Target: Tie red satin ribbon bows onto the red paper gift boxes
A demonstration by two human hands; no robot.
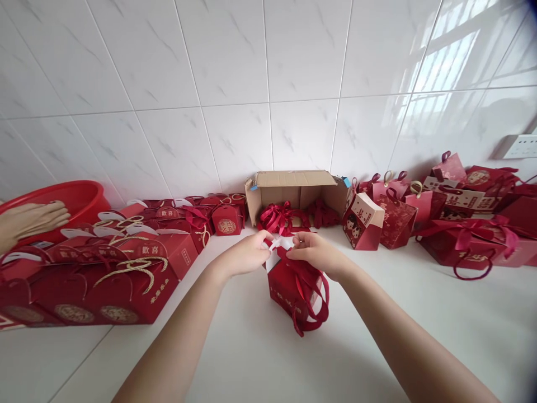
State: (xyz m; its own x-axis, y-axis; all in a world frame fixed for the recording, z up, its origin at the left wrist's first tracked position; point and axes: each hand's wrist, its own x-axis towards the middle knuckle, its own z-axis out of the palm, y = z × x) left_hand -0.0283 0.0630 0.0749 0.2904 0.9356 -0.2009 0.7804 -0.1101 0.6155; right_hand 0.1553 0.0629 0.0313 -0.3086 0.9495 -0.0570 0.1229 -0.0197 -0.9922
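A dark red paper gift box (289, 288) stands on the white table in front of me, its top flaps raised with their white inner sides showing. My left hand (250, 253) is closed, thumb and fingers pinching the white flap at the box's upper left edge. Opposite it, my right hand (315, 252) pinches the upper right side of the same top. A dark red ribbon (323, 313) loops down over the box's right side and hangs near the table. Exactly how the flaps meet between my fingertips is hard to see.
Several red boxes with cord handles (138, 280) stand in rows on the left. A red basin (84, 196) with a beige hand or glove (36, 221) is behind them. An open cardboard carton (300, 179) holds red ribbons (281, 215). More gift boxes (392, 218) crowd the right.
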